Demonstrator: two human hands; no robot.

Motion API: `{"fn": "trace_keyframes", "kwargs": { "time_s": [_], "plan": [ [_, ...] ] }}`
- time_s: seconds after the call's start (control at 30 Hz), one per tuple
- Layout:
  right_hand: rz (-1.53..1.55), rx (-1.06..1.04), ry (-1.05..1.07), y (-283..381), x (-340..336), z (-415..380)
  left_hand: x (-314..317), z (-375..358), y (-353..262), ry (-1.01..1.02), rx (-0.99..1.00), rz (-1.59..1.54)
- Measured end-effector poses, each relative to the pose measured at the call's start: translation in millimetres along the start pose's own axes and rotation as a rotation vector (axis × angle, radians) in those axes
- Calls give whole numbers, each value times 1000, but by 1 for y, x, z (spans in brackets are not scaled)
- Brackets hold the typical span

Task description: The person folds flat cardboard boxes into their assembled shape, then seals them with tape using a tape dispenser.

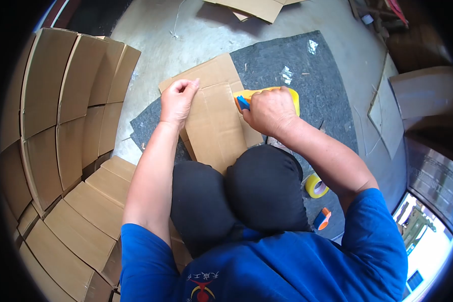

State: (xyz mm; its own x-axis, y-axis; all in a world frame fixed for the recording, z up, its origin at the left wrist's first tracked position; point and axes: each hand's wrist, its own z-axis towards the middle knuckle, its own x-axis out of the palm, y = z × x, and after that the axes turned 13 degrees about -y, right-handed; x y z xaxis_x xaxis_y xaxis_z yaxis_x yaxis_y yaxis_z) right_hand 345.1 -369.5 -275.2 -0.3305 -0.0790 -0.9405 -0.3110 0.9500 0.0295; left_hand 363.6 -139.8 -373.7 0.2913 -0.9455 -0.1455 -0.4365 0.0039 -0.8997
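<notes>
The brown cardboard carton [217,121] lies on the dark grey mat [334,121] at twelve o'clock, just ahead of our knees [267,186], which hide its near end. Our left hand [177,100] is at half past ten, over the carton's left side, with thumb and curled fingers drawn together; we cannot tell whether they pinch the cardboard. Our right hand [272,109] is at half past one, clamped on a blue-and-orange tape dispenser [242,103] at the carton's right edge. A yellow tape roll [296,98] shows beyond our knuckles.

Near four o'clock, beside our right knee, a loose yellow tape roll [311,180] sits on the mat, and just below it lies a second blue-and-orange dispenser [323,219]. Crumpled shiny scraps [287,74] lie towards two o'clock. From eight to ten o'clock we have stacked cartons [45,95] close on our left. Further off at twelve, another cardboard piece [256,6] shows above the concrete floor [151,45].
</notes>
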Motion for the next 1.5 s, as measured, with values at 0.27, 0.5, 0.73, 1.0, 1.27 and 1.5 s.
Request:
{"fn": "trace_keyframes", "kwargs": {
  "time_s": [0.27,0.5,0.73,1.0,1.27,1.5],
  "plan": [
    [-87,-149,-318,6,69,10,-17,3,50,69,-766,-478],
    [-84,-164,-14,6,112,9,-51,65,189,321,-503,412],
    [232,445,-172,-67,42,-28,-60,-24,-1,-290,141,1180],
    [1173,5,-488,-86,-78,-112,-31,-161,-126,245,-22,-171],
    [965,-268,-538,-41,-130,-172,-45,-259,-162,391,22,-553],
    [1023,-268,-283,-38,-118,-166,-67,-277,-134,507,-229,-737]
  ]
}}
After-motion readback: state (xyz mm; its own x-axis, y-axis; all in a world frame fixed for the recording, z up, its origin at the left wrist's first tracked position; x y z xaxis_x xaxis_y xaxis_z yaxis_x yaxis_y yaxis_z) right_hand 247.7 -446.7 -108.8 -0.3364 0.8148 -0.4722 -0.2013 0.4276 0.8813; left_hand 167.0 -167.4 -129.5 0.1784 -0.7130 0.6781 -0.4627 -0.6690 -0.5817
